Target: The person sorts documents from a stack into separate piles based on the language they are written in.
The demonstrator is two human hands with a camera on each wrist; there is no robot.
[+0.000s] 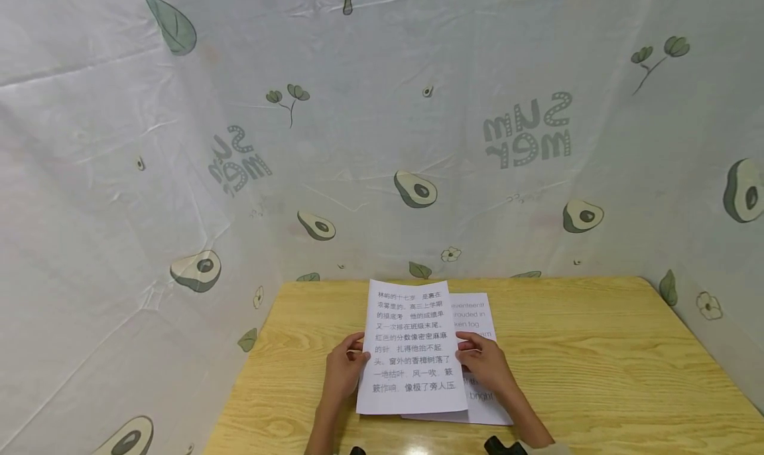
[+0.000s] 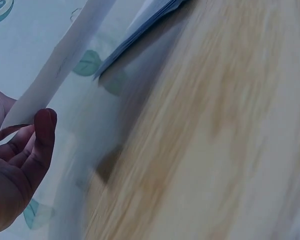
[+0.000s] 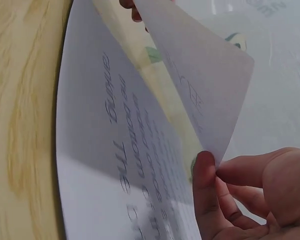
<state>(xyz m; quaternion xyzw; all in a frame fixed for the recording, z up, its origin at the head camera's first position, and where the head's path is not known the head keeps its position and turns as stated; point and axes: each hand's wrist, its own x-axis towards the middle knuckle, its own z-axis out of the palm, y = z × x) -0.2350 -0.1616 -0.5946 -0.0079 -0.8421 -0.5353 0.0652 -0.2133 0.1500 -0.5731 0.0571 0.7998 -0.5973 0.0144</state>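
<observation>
A white sheet of paper [image 1: 412,349] printed with Chinese text is held up between both hands, tilted toward the head camera. My left hand [image 1: 345,367] pinches its left edge, thumb in front and fingers behind. On the opposite edge, my right hand [image 1: 485,361] pinches the same sheet between thumb and fingers, as the right wrist view also shows. Under and to the right of it lies a printed paper with English text [image 1: 477,316], partly covered by the held sheet and the right hand. In the left wrist view the lower paper [image 2: 140,37] shows as a thin stack.
The wooden table [image 1: 597,355] spreads out on both sides of the papers. Behind it and along its sides hangs a pale curtain [image 1: 358,143] printed with avocados and leaves. Black pieces [image 1: 501,446] show near the wrists at the bottom edge.
</observation>
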